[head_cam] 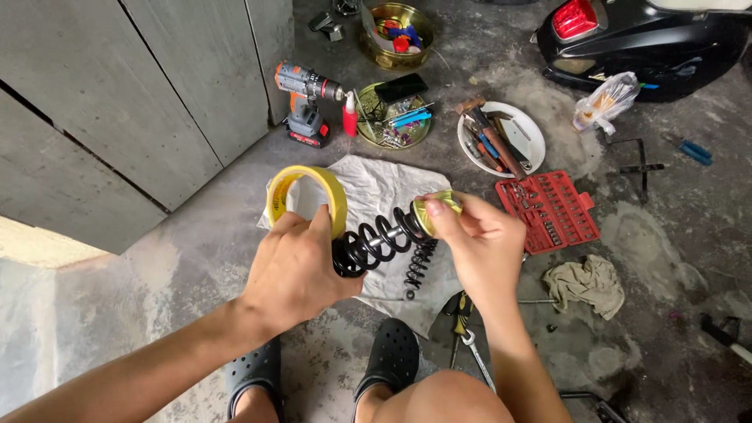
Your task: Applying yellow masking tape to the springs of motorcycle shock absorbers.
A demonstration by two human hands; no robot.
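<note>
- Black coil spring (374, 241), part of a shock absorber, is held at the centre of the view above a white cloth (376, 188) on the concrete floor; a second, thinner spring (417, 269) lies on the cloth at 5 o'clock from it.
- The left hand (294, 266) is closed around the spring's left end and also grips a yellow tape roll (307, 197), which stands upright at 12 o'clock from the knuckles.
- The right hand (479, 239) pinches the tape-wrapped right end of the spring (432, 211) between thumb and fingers; the palm hides what lies behind.
- A brass bowl (395, 35) at 12 o'clock holds red and blue plastic pieces, too small to name.
- A second metal dish (393, 116) below it holds a dark phone-like slab, blue-handled tools and small hardware.
- A white bowl (501, 138) at 1 o'clock holds a hammer and screwdrivers.
- A red socket case (548, 210) at 3 o'clock lies open, its rows of bits filled.
- A clear plastic bag (605, 100) at 2 o'clock holds something pale, unclear.
- A cordless drill (305, 102) stands at 11 o'clock beside a small red bottle (349, 117).
- A black scooter (650, 39) is cut off by the top edge; a rag (583, 283) lies at 4 o'clock.
</note>
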